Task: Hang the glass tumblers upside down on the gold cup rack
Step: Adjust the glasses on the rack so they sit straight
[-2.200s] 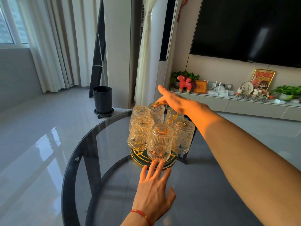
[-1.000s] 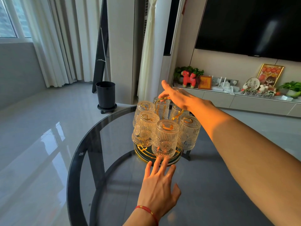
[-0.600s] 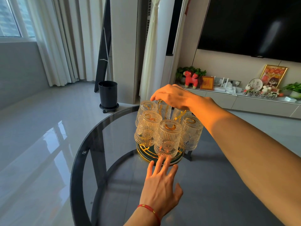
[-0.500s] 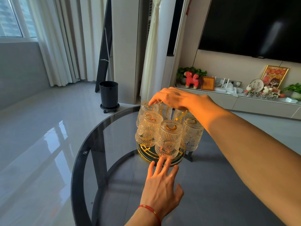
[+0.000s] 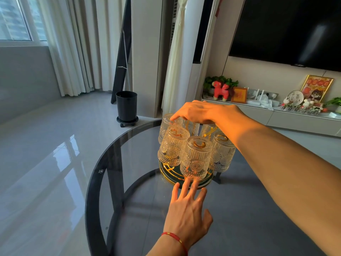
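Observation:
Several ribbed glass tumblers hang upside down on the gold cup rack, whose round base (image 5: pixel 166 173) stands on the dark glass table (image 5: pixel 249 209). The nearest tumbler (image 5: pixel 196 157) hangs at the front, another (image 5: pixel 172 147) to its left, and one (image 5: pixel 222 154) to the right. My right hand (image 5: pixel 201 112) lies palm down over the rack's top, fingertips touching the bottom of the far-left tumbler (image 5: pixel 167 122). My left hand (image 5: pixel 186 213) rests flat on the table, fingers spread, fingertips at the rack's base. The rack's handle is hidden under my right hand.
The round table's dark rim (image 5: pixel 92 182) curves along the left. Beyond it on the floor stand a black bin (image 5: pixel 127 106) and a leaning black frame (image 5: pixel 120 61). A low cabinet (image 5: pixel 295 119) with ornaments runs under a wall television at the right.
My right hand turned from edge-on with fingers pointing away to palm down, lowering onto the rack's top and the far-left tumbler. My left hand stayed at the rack's base.

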